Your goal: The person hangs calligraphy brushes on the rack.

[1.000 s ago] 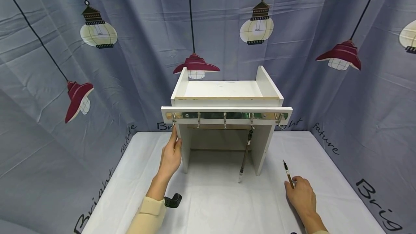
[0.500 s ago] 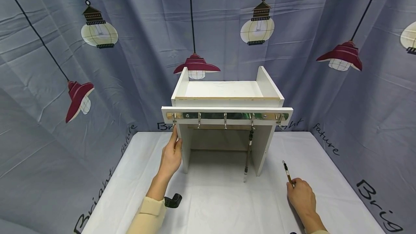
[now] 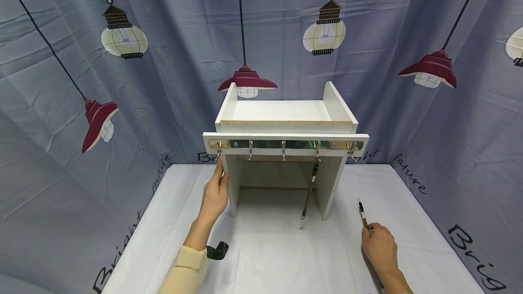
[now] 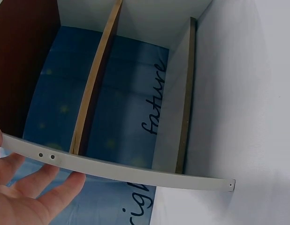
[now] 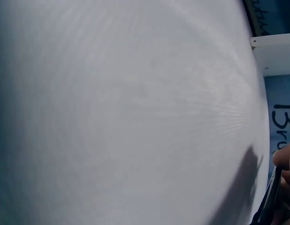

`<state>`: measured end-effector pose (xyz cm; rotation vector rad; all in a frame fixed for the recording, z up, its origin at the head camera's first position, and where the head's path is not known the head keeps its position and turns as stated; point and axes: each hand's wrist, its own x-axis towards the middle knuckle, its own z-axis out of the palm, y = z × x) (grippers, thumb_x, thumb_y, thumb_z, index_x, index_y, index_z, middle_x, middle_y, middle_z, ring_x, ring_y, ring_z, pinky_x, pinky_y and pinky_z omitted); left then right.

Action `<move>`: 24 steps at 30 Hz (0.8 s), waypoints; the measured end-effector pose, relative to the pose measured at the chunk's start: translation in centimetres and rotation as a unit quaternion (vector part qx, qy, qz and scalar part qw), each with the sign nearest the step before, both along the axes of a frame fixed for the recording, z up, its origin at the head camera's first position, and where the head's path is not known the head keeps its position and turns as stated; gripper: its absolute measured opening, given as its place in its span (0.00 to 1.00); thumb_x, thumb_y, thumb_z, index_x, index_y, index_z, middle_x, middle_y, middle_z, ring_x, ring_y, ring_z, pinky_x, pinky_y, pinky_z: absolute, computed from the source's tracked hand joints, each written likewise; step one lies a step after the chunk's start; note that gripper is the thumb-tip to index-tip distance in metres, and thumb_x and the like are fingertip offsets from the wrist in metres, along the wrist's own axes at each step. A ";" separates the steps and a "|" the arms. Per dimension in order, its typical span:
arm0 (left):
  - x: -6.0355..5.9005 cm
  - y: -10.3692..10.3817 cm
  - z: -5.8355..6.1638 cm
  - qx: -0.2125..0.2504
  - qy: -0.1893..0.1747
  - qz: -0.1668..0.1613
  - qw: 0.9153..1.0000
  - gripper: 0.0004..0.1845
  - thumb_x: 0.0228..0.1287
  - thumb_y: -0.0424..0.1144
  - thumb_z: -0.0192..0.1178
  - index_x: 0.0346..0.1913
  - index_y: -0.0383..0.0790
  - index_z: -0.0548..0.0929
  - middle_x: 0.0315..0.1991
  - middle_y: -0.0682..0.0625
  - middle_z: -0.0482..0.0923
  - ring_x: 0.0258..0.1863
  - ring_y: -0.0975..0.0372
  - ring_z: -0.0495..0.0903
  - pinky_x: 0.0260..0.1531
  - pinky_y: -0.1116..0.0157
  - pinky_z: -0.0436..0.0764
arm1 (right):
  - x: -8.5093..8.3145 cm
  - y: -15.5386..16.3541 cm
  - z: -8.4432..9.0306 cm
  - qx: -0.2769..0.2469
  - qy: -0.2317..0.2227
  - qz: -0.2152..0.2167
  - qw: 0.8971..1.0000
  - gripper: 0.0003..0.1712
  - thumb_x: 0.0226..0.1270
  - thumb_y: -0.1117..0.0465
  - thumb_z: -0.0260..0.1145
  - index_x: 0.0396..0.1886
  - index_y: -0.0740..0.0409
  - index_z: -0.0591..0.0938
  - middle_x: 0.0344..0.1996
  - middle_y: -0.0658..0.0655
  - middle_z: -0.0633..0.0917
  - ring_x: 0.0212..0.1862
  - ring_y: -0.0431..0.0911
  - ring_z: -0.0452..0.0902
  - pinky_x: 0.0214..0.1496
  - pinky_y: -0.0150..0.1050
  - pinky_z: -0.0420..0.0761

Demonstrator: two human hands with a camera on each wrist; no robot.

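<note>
Left hand: the left hand (image 3: 215, 196) lies flat against the outer left side panel of the shelf unit (image 3: 286, 124), fingers straight, gripping nothing; the left wrist view shows the same straight fingers (image 4: 27, 197) under the panel's edge.
Right hand: the right hand (image 3: 379, 246) rests on the surface (image 3: 261, 257) at the near right, fingers curled round the lower end of a brush (image 3: 362, 214); the brush's tip points toward the far side.
Shelf unit: white, standing upright at the far middle of the surface, with an open tray on top and an open space beneath.
Hook rail: a rail (image 3: 286, 145) with five metal hooks runs across the front of the unit.
Hanging brush: a second brush (image 3: 308, 194) hangs from the fourth hook from the left, tip down, its lower end close to the surface; contact cannot be told.
Black clip: a small black clip (image 3: 217, 252) sits by the left sleeve (image 3: 185, 271), near edge.
Backdrop: a grey-blue curtain (image 3: 61, 117) printed with lamps surrounds the surface.
</note>
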<state>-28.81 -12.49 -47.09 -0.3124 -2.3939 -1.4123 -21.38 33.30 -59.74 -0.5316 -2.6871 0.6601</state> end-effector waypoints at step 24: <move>0.0 0.0 0.1 0.006 -0.004 0.000 1.000 0.32 0.85 0.46 0.46 0.84 0.51 0.51 0.81 0.44 0.57 0.68 0.44 0.76 0.63 0.43 0.76 | 2.2 -4.0 6.6 -0.028 0.180 -0.015 0.983 0.11 0.68 0.64 0.68 0.46 0.67 0.86 0.26 0.57 0.81 0.29 0.51 0.77 0.31 0.41 0.67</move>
